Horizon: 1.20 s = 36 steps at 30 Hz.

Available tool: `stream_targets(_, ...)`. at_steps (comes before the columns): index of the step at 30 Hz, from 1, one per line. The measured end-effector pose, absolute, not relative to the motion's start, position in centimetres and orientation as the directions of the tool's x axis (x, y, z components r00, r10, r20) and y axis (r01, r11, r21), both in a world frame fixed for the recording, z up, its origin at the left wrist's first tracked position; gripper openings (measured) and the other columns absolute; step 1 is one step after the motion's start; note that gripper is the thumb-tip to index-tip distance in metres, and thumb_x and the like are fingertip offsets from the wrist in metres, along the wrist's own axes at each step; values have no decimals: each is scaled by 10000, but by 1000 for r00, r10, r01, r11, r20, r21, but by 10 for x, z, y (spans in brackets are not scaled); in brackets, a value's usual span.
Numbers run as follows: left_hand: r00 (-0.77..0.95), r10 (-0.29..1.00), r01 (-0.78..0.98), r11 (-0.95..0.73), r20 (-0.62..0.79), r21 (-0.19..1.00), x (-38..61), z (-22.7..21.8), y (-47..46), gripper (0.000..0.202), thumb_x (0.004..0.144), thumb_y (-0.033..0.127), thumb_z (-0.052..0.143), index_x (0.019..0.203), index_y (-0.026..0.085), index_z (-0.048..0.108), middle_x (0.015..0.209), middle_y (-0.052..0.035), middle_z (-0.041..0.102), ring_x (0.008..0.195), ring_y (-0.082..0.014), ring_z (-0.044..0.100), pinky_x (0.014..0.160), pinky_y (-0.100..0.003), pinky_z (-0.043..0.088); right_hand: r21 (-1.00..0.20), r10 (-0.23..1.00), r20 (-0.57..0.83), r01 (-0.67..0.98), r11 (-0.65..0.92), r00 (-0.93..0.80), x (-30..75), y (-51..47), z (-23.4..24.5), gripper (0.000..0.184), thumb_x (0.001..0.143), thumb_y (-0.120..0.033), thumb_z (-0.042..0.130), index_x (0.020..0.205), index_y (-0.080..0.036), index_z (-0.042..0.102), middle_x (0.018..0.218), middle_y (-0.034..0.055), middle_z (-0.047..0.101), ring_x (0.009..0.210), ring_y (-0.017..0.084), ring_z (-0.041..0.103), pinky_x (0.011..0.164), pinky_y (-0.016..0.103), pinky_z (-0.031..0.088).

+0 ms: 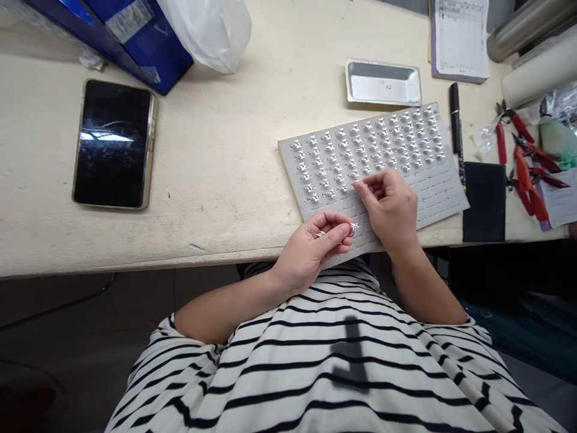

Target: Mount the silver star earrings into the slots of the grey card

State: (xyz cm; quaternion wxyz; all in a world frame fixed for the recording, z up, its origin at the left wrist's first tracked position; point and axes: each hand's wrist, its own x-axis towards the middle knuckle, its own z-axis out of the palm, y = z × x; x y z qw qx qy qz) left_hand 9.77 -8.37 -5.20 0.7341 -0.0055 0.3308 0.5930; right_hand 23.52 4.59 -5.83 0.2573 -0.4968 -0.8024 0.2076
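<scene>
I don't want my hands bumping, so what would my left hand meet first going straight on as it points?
Probably your right hand, in line with where your left hand points across the gray card. Depth is unclear, so it might brush the card first.

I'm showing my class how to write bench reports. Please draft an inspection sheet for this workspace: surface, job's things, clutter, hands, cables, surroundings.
Surface: pale table, with small marks.
Job's things: grey slotted card, slanted, bearing rows of small silvery pieces.
Clutter: dark-screened device at left; metal tray beyond the card; pen, dark flat item and red-handled pliers at right.
Hands: left hand holds silvery pieces; right hand is at the card, its grip unclear.
Cables: thin dark line below the table, possibly a cable.
Surroundings: blue box, white plastic bag, notepad.
</scene>
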Motion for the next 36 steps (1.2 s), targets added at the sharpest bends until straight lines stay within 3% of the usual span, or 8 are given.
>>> stream_targets(6, 66, 871, -881, 280, -486, 382, 100, -50, -83, 223, 805, 277, 895, 916, 175, 732, 882, 23, 759, 802, -40, 733, 757, -113, 565, -728, 844, 349, 450, 518, -408, 255, 13, -32, 44, 993, -303, 685, 1011, -283, 720, 842, -29, 705, 698, 114, 649, 656, 283, 544)
stream_targets(12, 43, 886, -862, 267, -462, 432, 102, -51, -84, 201, 806, 276, 899, 884, 185, 739, 786, 53, 712, 789, -44, 720, 755, -127, 556, -716, 720, 324, 339, 611, -614, 263, -5, -15, 353, 901, -90, 754, 1177, -308, 741, 1019, -5, 774, 887, 152, 712, 828, 319, 595)
stream_targets(15, 62, 889, -845, 288, -453, 450, 103, -51, -84, 192, 822, 285, 888, 893, 179, 745, 776, 42, 717, 762, -40, 697, 732, -128, 542, -699, 670, 303, 319, 640, -678, 264, -3, -12, 376, 916, -50, 713, 1192, -304, 739, 1086, 3, 776, 980, 154, 726, 890, 309, 592)
stream_targets(21, 78, 888, -839, 303, -452, 451, 101, -48, -82, 253, 833, 256, 880, 1022, 192, 724, 779, 47, 712, 741, -48, 685, 762, -154, 557, -719, 649, 213, 333, 610, -730, 267, -2, -6, 203, 929, -96, 716, 1035, -268, 697, 969, -20, 751, 904, 124, 710, 854, 264, 587)
stream_targets(25, 75, 867, -835, 325, -493, 444, 100, -48, -82, 243, 882, 324, 836, 1053, 188, 730, 908, 10, 738, 780, -54, 692, 715, -137, 551, -752, 763, 182, 412, 515, -620, 265, 8, -14, 143, 945, -214, 725, 1069, -279, 702, 937, -19, 734, 831, 135, 696, 770, 281, 599)
stream_targets(29, 112, 837, -872, 342, -536, 351, 98, -46, -82, 186, 956, 336, 747, 1003, 156, 757, 932, -20, 707, 781, -61, 672, 657, -127, 538, -588, 821, 353, 576, 568, -449, 258, 35, -36, 135, 969, -243, 684, 1099, -256, 718, 976, 11, 746, 854, 156, 701, 822, 335, 595)
stream_targets(32, 189, 811, -919, 345, -553, 193, 96, -41, -83, 176, 983, 269, 672, 979, 122, 769, 920, -42, 685, 765, -71, 660, 648, -142, 548, -514, 820, 370, 639, 572, -436, 254, 52, -52, 81, 962, -232, 672, 1037, -231, 704, 922, 16, 738, 789, 157, 682, 766, 330, 576)
stream_targets(36, 214, 800, -955, 291, -560, 51, 95, -34, -83, 194, 960, 179, 585, 964, 127, 772, 1004, -71, 720, 952, -130, 728, 883, -216, 609, -473, 828, 327, 680, 561, -455, 251, 56, -61, 51, 964, -232, 642, 993, -243, 682, 895, 15, 724, 781, 168, 668, 753, 333, 558)
